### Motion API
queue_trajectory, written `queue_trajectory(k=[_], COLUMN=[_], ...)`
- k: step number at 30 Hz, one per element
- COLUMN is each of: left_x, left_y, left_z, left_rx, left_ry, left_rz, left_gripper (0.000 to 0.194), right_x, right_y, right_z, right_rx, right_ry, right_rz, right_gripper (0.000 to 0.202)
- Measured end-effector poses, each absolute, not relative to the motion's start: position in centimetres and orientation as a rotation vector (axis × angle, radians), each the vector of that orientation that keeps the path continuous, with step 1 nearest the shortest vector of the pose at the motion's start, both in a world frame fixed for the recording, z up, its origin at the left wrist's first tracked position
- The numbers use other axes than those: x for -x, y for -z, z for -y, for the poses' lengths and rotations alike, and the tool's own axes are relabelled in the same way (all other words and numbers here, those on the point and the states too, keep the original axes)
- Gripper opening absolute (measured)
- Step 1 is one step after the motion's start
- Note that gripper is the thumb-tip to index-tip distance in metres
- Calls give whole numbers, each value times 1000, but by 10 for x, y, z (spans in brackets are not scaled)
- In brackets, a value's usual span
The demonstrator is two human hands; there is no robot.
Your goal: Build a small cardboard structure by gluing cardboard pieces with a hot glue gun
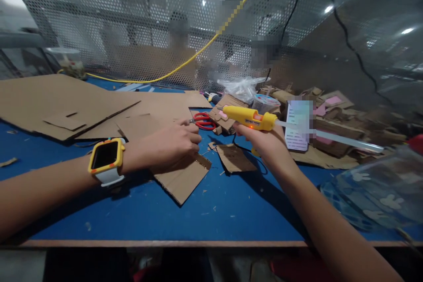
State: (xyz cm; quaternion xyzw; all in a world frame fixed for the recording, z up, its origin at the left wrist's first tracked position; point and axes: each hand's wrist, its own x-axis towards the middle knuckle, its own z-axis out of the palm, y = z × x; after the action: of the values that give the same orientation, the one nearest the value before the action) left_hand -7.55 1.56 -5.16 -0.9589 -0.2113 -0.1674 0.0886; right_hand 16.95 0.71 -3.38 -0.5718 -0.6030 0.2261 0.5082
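Observation:
My right hand [262, 141] is wrapped round a yellow hot glue gun [246, 116], its nozzle pointing left and a small orange light lit on its side. A long clear glue stick [346, 140] juts out of the gun's back. My left hand [176, 143], a watch on its wrist, has curled fingers pressed down on a piece of cardboard [183, 180] on the table; its fingertips are partly hidden. Just beyond the left hand lie red-handled scissors [204, 121]. A smaller cardboard piece [235, 158] lies between the two hands.
Large cardboard sheets [66, 97] cover the blue table [132, 211] at the back left. Cardboard parts [340, 128], a lit phone [297, 123] and a clear tub [266, 102] crowd the right. A plastic bag [380, 189] lies front right. Behind hangs a yellow cable [185, 64] before perforated metal.

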Motion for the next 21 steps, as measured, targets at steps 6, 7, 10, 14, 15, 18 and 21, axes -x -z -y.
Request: queue_trajectory(k=[6,7,10,14,15,18,21], left_x=[75,73,64,59,59,58,56], left_y=[67,69,74,77,77,77,77], left_z=[-11,-8,3,9,9,8,7], left_rx=[2711,2712,2746,2737,2744,2792,2812], left_ry=[510,566,728,886,892,847,816], left_rz=[551,555,536,564,557,505,506], left_gripper=[18,18,21,27,28,28,29], right_x=[-170,-170,-171,-171,-171,-171,-171], right_y=[33,33,34,35,35,35,35], right_z=[-9,-9,-10,-10,-9,-8,-8], right_rx=[1382,1384,1414,1390,1370,1306,1279], right_ry=[-581,-582,-565,-566,-574,-581,-557], right_rz=[1416,1411,1394,1423,1431,1456,1481], right_gripper=[15,15,15,15,14,14,12])
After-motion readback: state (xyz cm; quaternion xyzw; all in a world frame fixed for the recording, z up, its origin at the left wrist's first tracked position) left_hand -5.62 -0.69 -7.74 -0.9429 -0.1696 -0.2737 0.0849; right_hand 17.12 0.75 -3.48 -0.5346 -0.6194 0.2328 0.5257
